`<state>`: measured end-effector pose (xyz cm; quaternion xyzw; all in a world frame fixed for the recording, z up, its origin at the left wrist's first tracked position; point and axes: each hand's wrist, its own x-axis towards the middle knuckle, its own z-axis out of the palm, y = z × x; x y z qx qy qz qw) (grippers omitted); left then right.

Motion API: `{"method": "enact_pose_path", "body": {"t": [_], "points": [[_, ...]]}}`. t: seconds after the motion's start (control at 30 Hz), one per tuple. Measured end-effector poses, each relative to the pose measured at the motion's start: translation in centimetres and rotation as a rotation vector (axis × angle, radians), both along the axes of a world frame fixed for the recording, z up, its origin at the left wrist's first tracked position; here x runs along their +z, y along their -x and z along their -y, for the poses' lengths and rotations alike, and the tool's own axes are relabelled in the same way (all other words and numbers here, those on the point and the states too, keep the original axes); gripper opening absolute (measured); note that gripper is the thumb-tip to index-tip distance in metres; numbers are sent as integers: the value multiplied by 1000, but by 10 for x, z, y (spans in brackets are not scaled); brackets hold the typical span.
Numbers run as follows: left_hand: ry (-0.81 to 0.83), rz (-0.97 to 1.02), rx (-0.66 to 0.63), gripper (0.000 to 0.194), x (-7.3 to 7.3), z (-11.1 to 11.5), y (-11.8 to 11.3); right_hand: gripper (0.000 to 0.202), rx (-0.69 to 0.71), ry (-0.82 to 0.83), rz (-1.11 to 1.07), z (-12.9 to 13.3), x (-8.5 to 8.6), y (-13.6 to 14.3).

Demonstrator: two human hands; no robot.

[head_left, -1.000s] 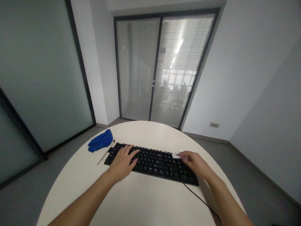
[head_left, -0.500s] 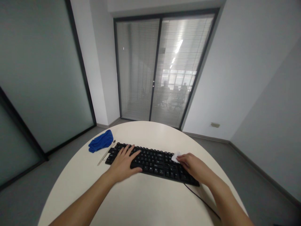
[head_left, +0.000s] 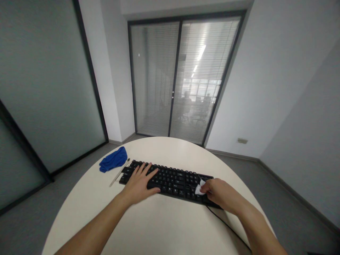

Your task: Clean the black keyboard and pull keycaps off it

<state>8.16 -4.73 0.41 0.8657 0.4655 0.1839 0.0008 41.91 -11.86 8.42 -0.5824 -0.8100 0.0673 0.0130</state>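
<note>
A black computer keyboard (head_left: 170, 182) lies on the pale round table, tilted slightly down to the right. My left hand (head_left: 140, 184) rests flat with spread fingers on its left part. Over the keys at the right end, my right hand (head_left: 219, 193) is closed on a crumpled white tissue (head_left: 199, 187), which touches the keys. That hand covers part of the keyboard's right end. A black cable (head_left: 228, 226) runs from the keyboard's near edge toward the lower right, passing beside my right forearm.
A blue cloth (head_left: 113, 159) lies bunched near the table's left edge. Between it and the keyboard is a thin light-coloured stick (head_left: 119, 173) with a dark tip. The table's (head_left: 159, 226) curved edge surrounds the work area. Glass panels with blinds (head_left: 156, 81) stand beyond.
My right hand has moved the tissue a little toward me across the right-hand keys, uncovering the keyboard's far right corner. My left hand stays in place.
</note>
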Motion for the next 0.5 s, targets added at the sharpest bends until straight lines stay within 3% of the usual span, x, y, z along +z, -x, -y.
{"method": "enact_pose_path", "body": {"t": [0.17,0.37,0.5], "points": [[-3,-10,2,77,0,0,0,27,9,21,6,10,7,3],[1,-13,-3,78,2,0,-1,30,-50,106,-72,17,10,4],[-1,-18,10,77,1,0,-1,28,-132,-18,-96,9,4,-5]]}}
